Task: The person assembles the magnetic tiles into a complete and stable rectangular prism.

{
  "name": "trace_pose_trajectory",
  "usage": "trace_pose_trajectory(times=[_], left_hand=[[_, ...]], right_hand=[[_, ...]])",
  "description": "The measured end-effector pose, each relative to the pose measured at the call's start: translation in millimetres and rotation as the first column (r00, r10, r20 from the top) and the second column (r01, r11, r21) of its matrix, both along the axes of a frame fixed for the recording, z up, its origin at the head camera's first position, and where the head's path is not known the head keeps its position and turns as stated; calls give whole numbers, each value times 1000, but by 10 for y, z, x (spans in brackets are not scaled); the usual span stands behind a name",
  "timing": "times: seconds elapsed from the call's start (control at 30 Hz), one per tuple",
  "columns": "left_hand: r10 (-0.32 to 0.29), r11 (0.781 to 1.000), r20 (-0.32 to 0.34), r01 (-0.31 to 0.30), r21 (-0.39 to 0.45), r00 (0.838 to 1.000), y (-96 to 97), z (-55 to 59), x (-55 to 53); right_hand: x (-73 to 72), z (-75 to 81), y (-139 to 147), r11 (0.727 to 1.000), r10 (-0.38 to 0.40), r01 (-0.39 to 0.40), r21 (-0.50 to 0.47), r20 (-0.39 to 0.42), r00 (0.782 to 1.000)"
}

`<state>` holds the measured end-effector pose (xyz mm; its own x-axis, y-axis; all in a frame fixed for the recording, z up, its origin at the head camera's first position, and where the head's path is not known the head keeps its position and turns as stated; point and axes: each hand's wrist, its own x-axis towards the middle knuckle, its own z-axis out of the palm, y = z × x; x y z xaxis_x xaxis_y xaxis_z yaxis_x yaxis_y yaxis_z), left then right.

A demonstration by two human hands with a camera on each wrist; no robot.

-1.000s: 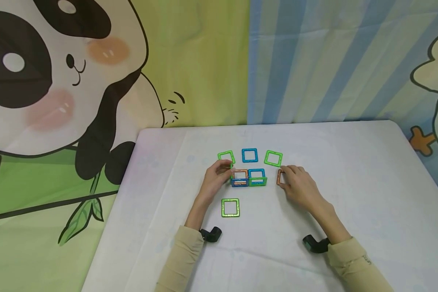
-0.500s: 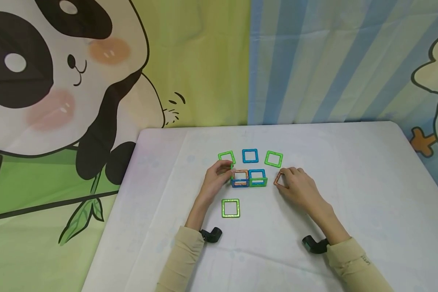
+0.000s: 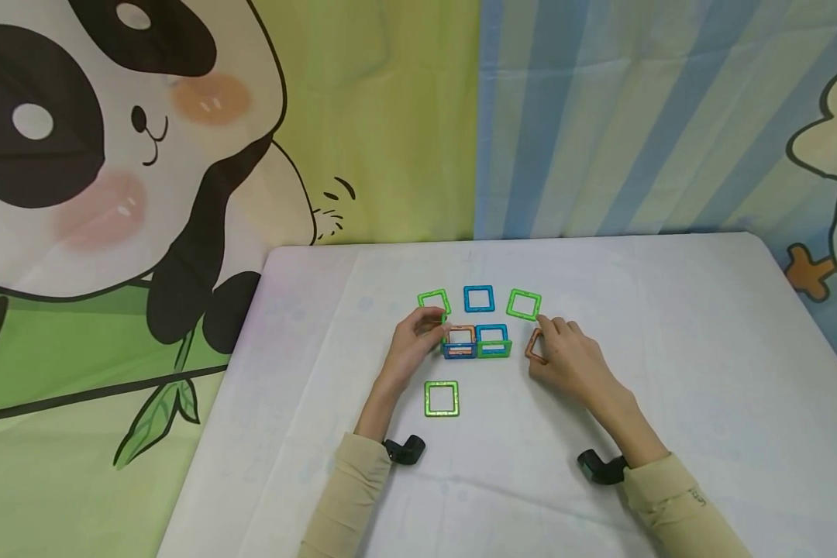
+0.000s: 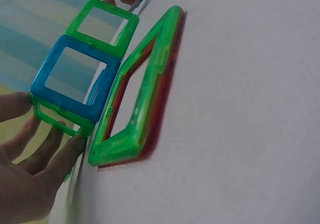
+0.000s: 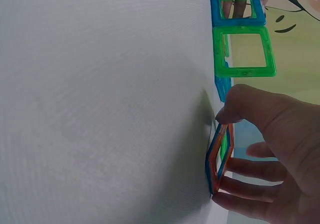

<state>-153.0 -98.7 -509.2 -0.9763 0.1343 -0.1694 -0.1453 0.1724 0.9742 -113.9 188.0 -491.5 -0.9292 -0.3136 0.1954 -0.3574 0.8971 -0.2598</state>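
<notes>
Square magnetic tiles make a small joined structure on the white table. A blue tile [image 4: 42, 84] and a green tile [image 4: 70, 28] stand upright along its front; orange [image 3: 461, 328] and blue [image 3: 491, 328] tiles show behind them. At the structure's left end, my left hand [image 3: 411, 342] pinches a green end tile [image 4: 55, 121] between thumb and fingers. To the right, apart from the structure, my right hand [image 3: 573, 360] holds orange tiles [image 3: 530, 343] with blue layers by the edges. In the right wrist view these tiles [image 5: 215, 154] look splayed apart, the thumb on one edge and fingers on the opposite.
Loose on the table behind the structure are a green tile [image 3: 432, 294], a blue tile [image 3: 478, 288] and another green tile [image 3: 524, 293]. In front lies a green tile [image 3: 442, 384], with red beneath it in the left wrist view. A printed curtain [image 3: 390, 116] hangs behind the table.
The orange tiles in my right hand tilted and looked narrower half a second ago; now they show wider again, with the fingers shifted slightly. My left hand and the structure stay put.
</notes>
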Motion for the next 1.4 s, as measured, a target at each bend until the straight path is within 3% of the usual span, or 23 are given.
trace_pose_trajectory(times=[0.33,0.5,0.63,0.83,1.07,1.27,1.4], left_hand=[[2,1000,7,-2,-4,1000,2,10,5],[4,1000,1,-4,-8,1000,8,15,1],[2,1000,0,-2,-3,1000,7,13,-2],[-2,1000,-8,2,-2,1000,0,6,1],[3,1000,-7,-3,-10,1000,4,7,3],[7,1000,-7,-7,-5,1000,4,-3,4],[6,1000,-8,-6,-3,1000,-1,-7,4]], right_hand=[[-23,-10,-9,998,13,-10,-59,51,999],[-34,10,-31,991,23,-16,-129,47,999],[-52,45,-66,974,28,-5,-228,100,995],[-113,98,-113,914,91,7,-406,223,971],[-163,42,-120,840,170,24,-542,305,937],[-203,-14,-84,781,206,88,-618,389,898],[-223,-41,-50,719,266,115,-686,425,865]])
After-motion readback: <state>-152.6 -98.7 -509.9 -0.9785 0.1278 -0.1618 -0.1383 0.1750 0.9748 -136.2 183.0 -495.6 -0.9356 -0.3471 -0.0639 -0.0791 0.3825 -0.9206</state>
